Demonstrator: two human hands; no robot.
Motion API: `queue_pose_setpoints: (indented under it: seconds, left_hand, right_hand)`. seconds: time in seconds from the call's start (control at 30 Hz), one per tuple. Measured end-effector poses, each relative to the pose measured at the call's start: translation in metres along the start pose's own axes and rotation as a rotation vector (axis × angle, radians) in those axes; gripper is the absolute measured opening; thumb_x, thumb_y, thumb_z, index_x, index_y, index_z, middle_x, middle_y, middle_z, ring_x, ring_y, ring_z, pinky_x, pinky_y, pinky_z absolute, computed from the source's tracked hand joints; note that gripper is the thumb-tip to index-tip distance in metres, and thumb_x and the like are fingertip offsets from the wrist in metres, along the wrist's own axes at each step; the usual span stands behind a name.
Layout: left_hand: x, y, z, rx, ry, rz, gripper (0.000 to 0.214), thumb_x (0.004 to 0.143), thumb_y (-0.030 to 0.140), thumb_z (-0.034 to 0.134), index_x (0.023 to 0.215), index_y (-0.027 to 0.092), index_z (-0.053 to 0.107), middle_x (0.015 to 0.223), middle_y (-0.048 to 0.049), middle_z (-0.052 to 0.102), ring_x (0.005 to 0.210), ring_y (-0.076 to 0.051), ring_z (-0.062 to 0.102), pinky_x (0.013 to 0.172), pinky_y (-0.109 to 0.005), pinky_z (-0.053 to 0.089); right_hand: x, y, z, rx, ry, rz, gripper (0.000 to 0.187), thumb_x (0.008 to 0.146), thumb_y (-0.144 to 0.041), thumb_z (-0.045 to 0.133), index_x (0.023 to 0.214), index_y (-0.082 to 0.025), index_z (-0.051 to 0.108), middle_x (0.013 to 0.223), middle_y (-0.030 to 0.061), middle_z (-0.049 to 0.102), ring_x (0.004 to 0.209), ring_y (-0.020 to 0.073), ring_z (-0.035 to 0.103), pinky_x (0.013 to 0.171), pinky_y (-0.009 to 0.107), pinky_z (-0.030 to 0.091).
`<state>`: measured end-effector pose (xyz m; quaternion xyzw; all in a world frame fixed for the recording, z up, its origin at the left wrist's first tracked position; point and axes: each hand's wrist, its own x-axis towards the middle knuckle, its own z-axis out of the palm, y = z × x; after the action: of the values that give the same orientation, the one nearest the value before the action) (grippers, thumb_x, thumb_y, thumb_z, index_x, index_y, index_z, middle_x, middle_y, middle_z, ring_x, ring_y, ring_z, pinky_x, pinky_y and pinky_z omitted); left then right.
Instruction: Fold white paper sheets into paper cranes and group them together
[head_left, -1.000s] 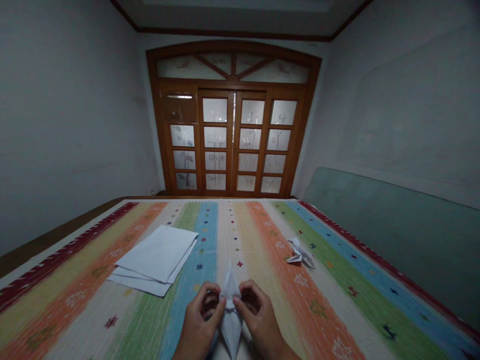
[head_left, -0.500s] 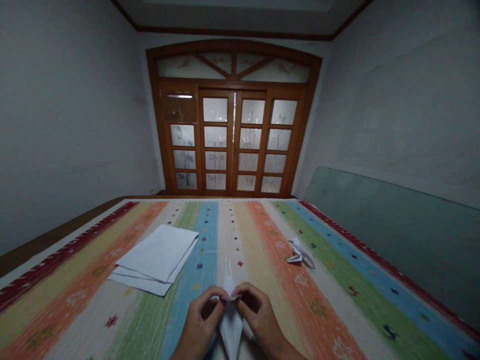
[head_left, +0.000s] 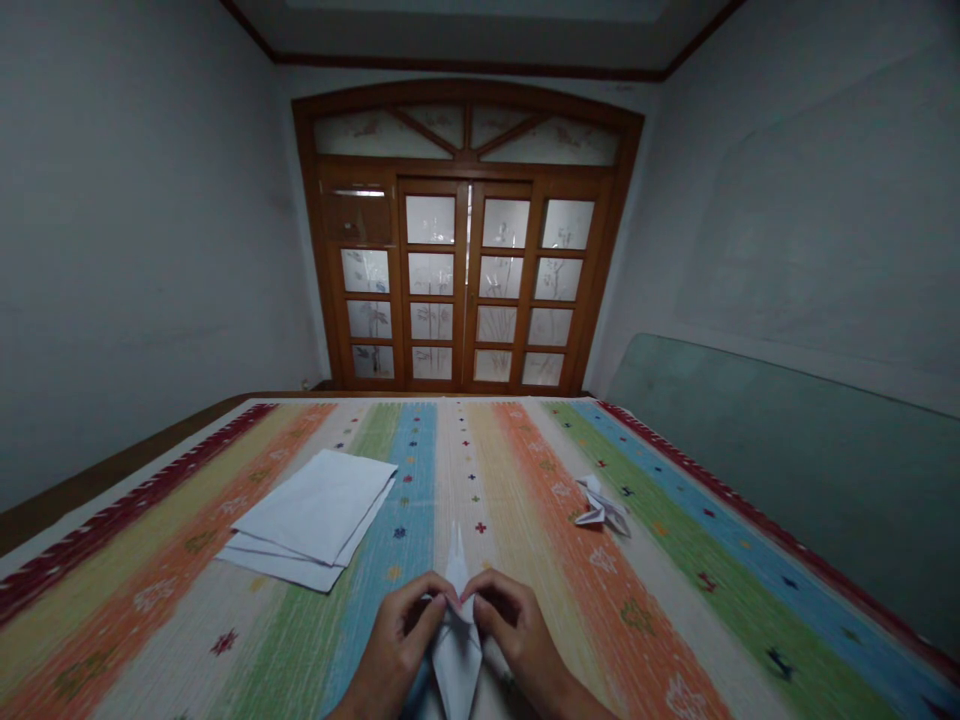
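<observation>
While the left hand [head_left: 394, 640] and right hand [head_left: 523, 640] each pinch its middle between thumb and fingers, a long pointed white folded-paper figure [head_left: 456, 665] sits low over a striped woven cover [head_left: 637, 620]. Light, thin, creases crisp, easily crushed; best held at the thick central folds. Stack of white paper sheets [head_left: 311, 510] lies left; small folded white paper figure [head_left: 600, 510] right

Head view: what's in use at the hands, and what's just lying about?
In use: left hand, right hand, folded white paper piece pinched between them.
Lying about: stack of white paper sheets, small white origami figure, striped woven cover.
</observation>
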<state>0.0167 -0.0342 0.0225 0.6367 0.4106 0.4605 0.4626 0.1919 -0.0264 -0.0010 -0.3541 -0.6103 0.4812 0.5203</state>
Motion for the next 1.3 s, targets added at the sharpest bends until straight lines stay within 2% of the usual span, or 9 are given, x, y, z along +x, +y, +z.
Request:
queue_pose_setpoints:
  seconds: [0.2, 0.3, 0.4, 0.47, 0.6, 0.8, 0.93, 1.17, 1.3]
  left_hand:
    - [-0.0017, -0.0036, 0.0061, 0.1, 0.065, -0.001, 0.042, 0.092, 0.055, 0.059, 0.084, 0.017, 0.074, 0.077, -0.0046, 0.071, 0.073, -0.022, 0.063, 0.066, -0.026, 0.046]
    - [-0.0034, -0.0035, 0.0079, 0.15, 0.092, 0.0, 0.043, 0.092, 0.056, 0.059, 0.083, 0.017, 0.075, 0.074, -0.0043, 0.072, 0.07, -0.022, 0.064, 0.065, -0.026, 0.046]
    - [-0.0045, -0.0047, 0.0082, 0.194, 0.107, 0.017, 0.039, 0.092, 0.053, 0.061, 0.083, 0.018, 0.075, 0.07, -0.0025, 0.07, 0.064, -0.02, 0.062, 0.061, -0.025, 0.045]
    - [-0.0046, -0.0056, 0.0079, 0.2, 0.128, 0.034, 0.034, 0.092, 0.05, 0.063, 0.091, 0.019, 0.076, 0.071, -0.0016, 0.07, 0.063, -0.019, 0.062, 0.061, -0.025, 0.044]
    - [-0.0037, -0.0047, 0.0073, 0.134, 0.114, 0.049, 0.028, 0.091, 0.045, 0.066, 0.101, 0.02, 0.074, 0.081, -0.003, 0.074, 0.07, -0.02, 0.065, 0.065, -0.025, 0.048]
    - [-0.0018, -0.0034, 0.0045, -0.017, 0.094, 0.03, 0.027, 0.086, 0.046, 0.069, 0.082, 0.019, 0.073, 0.077, -0.002, 0.069, 0.074, -0.021, 0.063, 0.067, -0.025, 0.046]
    - [-0.0014, -0.0029, 0.0025, -0.081, 0.035, 0.012, 0.03, 0.085, 0.048, 0.069, 0.08, 0.019, 0.072, 0.077, -0.0013, 0.066, 0.073, -0.02, 0.059, 0.067, -0.025, 0.044]
    - [-0.0006, 0.0023, 0.0006, -0.151, -0.015, -0.04, 0.026, 0.085, 0.045, 0.069, 0.083, 0.02, 0.07, 0.077, 0.0002, 0.063, 0.074, -0.02, 0.056, 0.071, -0.026, 0.044]
    - [-0.0004, 0.002, -0.0005, -0.152, 0.003, -0.017, 0.018, 0.085, 0.037, 0.068, 0.081, 0.02, 0.071, 0.081, -0.0015, 0.066, 0.083, -0.023, 0.06, 0.078, -0.028, 0.046]
  right_hand:
    - [-0.0025, -0.0015, 0.0077, -0.048, 0.067, 0.005, 0.031, 0.088, -0.048, 0.068, 0.083, -0.017, 0.067, 0.077, 0.0042, 0.067, 0.075, 0.0199, 0.064, 0.069, 0.028, 0.048]
    - [-0.0034, -0.0035, 0.0093, -0.04, 0.085, 0.009, 0.03, 0.088, -0.047, 0.069, 0.084, -0.018, 0.065, 0.073, 0.0014, 0.065, 0.07, 0.0179, 0.062, 0.064, 0.026, 0.047]
    - [-0.0035, -0.0062, 0.0084, -0.042, 0.076, 0.007, 0.031, 0.091, -0.048, 0.066, 0.083, -0.018, 0.067, 0.074, 0.0011, 0.065, 0.069, 0.0173, 0.061, 0.062, 0.025, 0.046]
    - [-0.0035, -0.0066, 0.0078, -0.075, 0.075, -0.003, 0.031, 0.091, -0.049, 0.065, 0.086, -0.018, 0.068, 0.075, 0.0018, 0.067, 0.07, 0.0179, 0.063, 0.063, 0.025, 0.047]
    - [-0.0046, -0.0044, 0.0087, -0.134, 0.075, -0.014, 0.034, 0.092, -0.052, 0.063, 0.088, -0.018, 0.07, 0.075, 0.0028, 0.067, 0.069, 0.0182, 0.063, 0.062, 0.026, 0.047]
    - [-0.0057, -0.001, 0.0098, -0.069, 0.094, -0.022, 0.034, 0.089, -0.051, 0.067, 0.084, -0.018, 0.072, 0.073, 0.0031, 0.066, 0.066, 0.017, 0.06, 0.06, 0.025, 0.045]
    - [-0.0039, 0.0009, 0.0073, -0.014, 0.123, -0.005, 0.031, 0.085, -0.049, 0.071, 0.086, -0.018, 0.071, 0.068, -0.0006, 0.06, 0.059, 0.0145, 0.054, 0.053, 0.023, 0.041]
    - [-0.0028, -0.0048, 0.0026, -0.017, 0.043, -0.041, 0.032, 0.088, -0.05, 0.068, 0.084, -0.018, 0.074, 0.076, 0.005, 0.07, 0.071, 0.02, 0.064, 0.067, 0.029, 0.05]
    - [-0.0057, -0.0057, 0.0034, -0.124, 0.058, -0.067, 0.032, 0.091, -0.049, 0.065, 0.087, -0.018, 0.073, 0.077, 0.0054, 0.07, 0.071, 0.0197, 0.065, 0.065, 0.027, 0.049]
